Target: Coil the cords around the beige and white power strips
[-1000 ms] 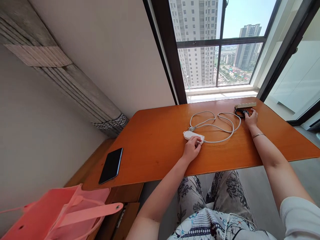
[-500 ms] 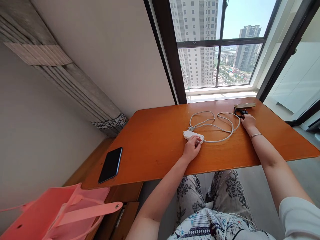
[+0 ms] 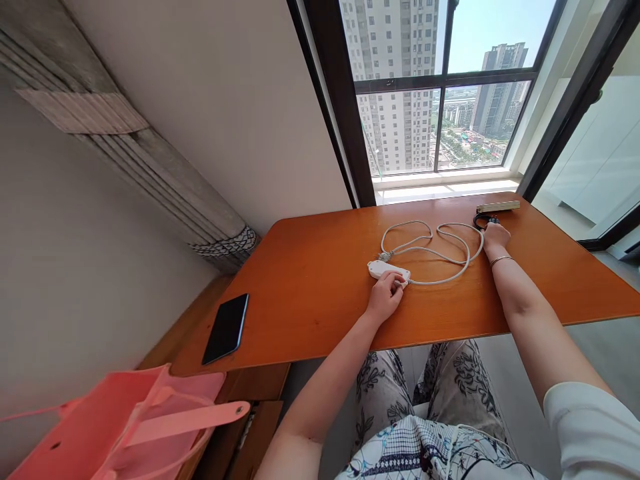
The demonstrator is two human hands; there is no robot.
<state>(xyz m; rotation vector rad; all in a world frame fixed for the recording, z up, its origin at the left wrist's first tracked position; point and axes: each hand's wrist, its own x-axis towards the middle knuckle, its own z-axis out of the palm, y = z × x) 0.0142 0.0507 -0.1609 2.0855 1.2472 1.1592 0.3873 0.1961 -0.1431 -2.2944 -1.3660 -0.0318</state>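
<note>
Well, left fingers touch power strip (white).

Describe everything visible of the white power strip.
The white power strip is a narrow bar with a rounded left end, apparently plastic. It lies slantwise on the wooden table, left end farther away. A white cord leaves its right end and loops across the tabletop. The left hand touches it, partly covering the right end. Any sockets are too small to make out.
</note>
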